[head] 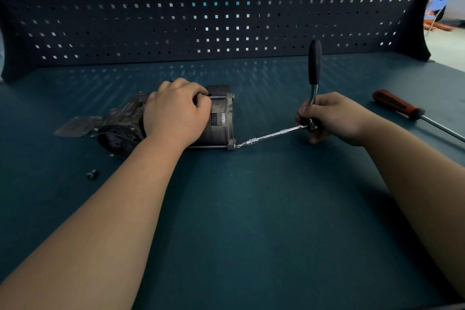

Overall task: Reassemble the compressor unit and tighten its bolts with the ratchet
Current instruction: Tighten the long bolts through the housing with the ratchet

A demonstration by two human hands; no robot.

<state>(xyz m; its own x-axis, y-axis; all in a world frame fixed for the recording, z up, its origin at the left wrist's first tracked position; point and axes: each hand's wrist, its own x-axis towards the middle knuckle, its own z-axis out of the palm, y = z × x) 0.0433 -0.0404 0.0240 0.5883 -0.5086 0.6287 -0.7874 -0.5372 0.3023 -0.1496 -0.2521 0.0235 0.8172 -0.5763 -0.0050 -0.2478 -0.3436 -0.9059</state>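
The grey metal compressor unit lies on its side left of centre on the bench. My left hand lies on top of it, fingers curled over its body. My right hand grips the ratchet at its head; the black handle points up and away. A chrome extension bar runs from the ratchet head leftwards to a bolt at the unit's lower right corner. A long through-bolt shows along the unit's lower edge.
A small loose bolt lies on the blue-green mat at the left. A red-and-black screwdriver lies at the right, its shaft pointing towards the edge. A dark pegboard closes the back.
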